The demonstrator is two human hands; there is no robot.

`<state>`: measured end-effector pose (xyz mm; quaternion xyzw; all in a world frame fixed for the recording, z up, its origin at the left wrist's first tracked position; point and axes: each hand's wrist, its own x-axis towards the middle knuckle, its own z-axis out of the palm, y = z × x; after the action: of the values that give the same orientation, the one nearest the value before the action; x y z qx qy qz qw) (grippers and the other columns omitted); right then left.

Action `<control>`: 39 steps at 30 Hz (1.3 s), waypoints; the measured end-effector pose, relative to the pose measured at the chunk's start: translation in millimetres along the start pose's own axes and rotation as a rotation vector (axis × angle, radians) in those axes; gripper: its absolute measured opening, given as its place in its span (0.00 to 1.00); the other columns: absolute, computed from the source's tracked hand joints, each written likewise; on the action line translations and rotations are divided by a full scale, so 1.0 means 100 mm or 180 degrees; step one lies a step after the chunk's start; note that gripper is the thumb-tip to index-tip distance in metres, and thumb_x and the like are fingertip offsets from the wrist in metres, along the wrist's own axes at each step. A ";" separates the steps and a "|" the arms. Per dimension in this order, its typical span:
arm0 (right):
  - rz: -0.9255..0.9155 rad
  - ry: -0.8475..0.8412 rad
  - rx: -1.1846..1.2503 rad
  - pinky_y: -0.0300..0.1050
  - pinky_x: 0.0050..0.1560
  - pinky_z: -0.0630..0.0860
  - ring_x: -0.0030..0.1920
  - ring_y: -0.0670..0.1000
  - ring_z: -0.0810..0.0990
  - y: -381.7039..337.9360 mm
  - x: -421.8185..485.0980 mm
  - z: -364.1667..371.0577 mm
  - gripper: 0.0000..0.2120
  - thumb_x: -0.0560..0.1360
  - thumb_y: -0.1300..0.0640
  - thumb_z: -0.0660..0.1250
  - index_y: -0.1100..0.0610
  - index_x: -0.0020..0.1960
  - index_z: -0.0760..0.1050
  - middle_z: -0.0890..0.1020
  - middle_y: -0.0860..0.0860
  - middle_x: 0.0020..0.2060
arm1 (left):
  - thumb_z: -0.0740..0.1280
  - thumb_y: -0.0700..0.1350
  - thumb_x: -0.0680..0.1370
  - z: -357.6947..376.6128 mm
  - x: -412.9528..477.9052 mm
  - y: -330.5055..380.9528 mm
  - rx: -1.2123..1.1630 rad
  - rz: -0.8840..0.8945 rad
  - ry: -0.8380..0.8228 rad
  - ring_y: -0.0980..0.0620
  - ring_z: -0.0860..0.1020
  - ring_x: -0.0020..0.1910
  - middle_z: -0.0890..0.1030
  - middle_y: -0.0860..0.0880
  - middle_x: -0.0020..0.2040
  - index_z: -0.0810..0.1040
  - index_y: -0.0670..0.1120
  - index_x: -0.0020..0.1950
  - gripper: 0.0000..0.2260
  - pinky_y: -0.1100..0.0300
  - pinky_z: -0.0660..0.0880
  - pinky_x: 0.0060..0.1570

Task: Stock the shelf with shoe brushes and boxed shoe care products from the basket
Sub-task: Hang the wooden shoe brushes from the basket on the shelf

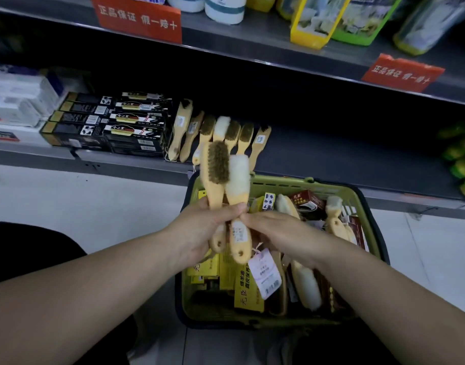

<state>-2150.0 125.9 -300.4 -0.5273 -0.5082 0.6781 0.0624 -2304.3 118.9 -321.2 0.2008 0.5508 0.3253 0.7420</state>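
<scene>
Head view, nearest first: what do the hands hold?
— Left hand grips 2 upright brushes by their handles, a brown-bristled brush and a white-wool brush. Right hand pinches the white one's handle.
— And beyond them?
— Under the hands sits a green basket of yellow boxes and loose brushes. Farther on, the shelf carries a row of brushes beside stacked black boxes.

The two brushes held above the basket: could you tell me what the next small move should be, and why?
Probably carry them forward and lay them at the right end of the brush row on the shelf. The left hand grips the handles of the brown-bristled brush and the white wool brush, the right hand touches the latter, and bare shelf lies right of the row.
</scene>
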 end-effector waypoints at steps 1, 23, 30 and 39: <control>-0.0095 0.0139 -0.0696 0.34 0.43 0.76 0.43 0.45 0.81 0.00 0.01 -0.09 0.16 0.81 0.48 0.55 0.53 0.47 0.79 0.84 0.48 0.43 | 0.73 0.43 0.68 -0.03 0.02 0.02 0.0078 0.0007 0.0138 0.44 0.80 0.49 0.85 0.46 0.45 0.79 0.45 0.53 0.14 0.46 0.74 0.54; 0.0601 0.0627 -0.4098 0.44 0.45 0.70 0.53 0.51 0.74 0.38 0.12 -0.54 0.15 0.70 0.53 0.73 0.49 0.54 0.74 0.77 0.50 0.53 | 0.65 0.36 0.76 -0.10 0.07 0.16 0.0117 -0.0085 0.0023 0.59 0.81 0.34 0.85 0.52 0.36 0.76 0.42 0.58 0.11 0.63 0.77 0.30; -0.0140 0.2694 -0.1241 0.42 0.34 0.72 0.34 0.50 0.79 0.19 -0.25 -0.80 0.06 0.73 0.54 0.70 0.55 0.47 0.75 0.81 0.51 0.35 | 0.62 0.44 0.79 -0.12 0.09 0.19 -0.0595 0.0009 0.0348 0.51 0.80 0.35 0.84 0.47 0.34 0.72 0.44 0.58 0.08 0.57 0.79 0.37; 0.0237 0.2337 -0.2043 0.45 0.43 0.71 0.42 0.51 0.78 0.11 -0.28 -0.60 0.11 0.80 0.50 0.57 0.54 0.47 0.75 0.75 0.55 0.53 | 0.56 0.30 0.75 -0.10 0.05 0.16 -0.0625 0.0203 0.0233 0.54 0.81 0.41 0.85 0.48 0.41 0.68 0.44 0.64 0.20 0.55 0.77 0.45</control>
<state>-2085.8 141.1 -286.5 -0.7420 -0.6169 0.2583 0.0475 -2317.5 133.3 -317.1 0.1325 0.5363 0.4083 0.7267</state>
